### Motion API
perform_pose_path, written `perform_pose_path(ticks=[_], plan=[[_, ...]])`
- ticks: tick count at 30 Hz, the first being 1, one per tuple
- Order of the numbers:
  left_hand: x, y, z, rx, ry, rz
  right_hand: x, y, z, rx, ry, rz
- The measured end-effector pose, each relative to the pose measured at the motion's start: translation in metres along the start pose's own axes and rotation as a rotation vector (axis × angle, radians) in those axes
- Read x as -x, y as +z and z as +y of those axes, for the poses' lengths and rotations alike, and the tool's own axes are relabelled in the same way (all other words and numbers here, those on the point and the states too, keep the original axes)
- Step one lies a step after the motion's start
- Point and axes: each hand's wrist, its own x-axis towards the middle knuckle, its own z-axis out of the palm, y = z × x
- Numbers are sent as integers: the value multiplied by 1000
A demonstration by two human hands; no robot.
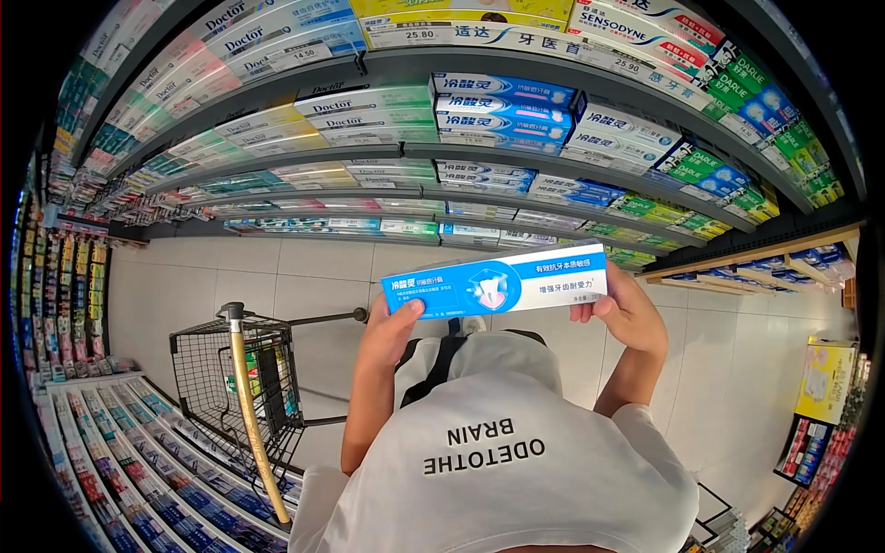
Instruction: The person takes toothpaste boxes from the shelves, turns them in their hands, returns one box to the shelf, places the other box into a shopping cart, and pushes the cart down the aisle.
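1. Blue and white cardboard covers the toothpaste box (493, 276), held up in front of the body by both hands, its printed face turned up to the wearer and its right end slightly higher than its left.
2. At the box's lower left corner, the left hand (387, 327) is closed on it, thumb pressed over the printed face; its other fingers are mostly hidden behind.
3. At the lower right corner, the right hand (636, 313) is also closed on the box, wrapping that end, with some fingertips showing just under the bottom edge.
4. Beyond the box's top edge rises a dark grey shelf (387, 151) in several tiers. Near the middle of an upper tier, blue boxes (502, 115) are stacked at the front edge, with white boxes (622, 134) just beside them on the right and green boxes (795, 143) towards the right end.
5. Left of the wearer, a black wire cart (207, 334) stands on the pale tiled floor (323, 269), a gold handle (249, 405) along its near side. Something green shows through the wire, by the basket's right edge.
6. White cloth makes the wearer's shirt (479, 502), lettered in black.
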Motion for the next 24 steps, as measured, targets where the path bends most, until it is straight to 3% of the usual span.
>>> perform_pose_path(ticks=[12, 24], plan=[[7, 8, 12, -174, 28, -83, -1, -11, 22, -134, 24, -60], [5, 17, 19, -223, -8, -31, -3, -11, 27, -175, 41, -78]])
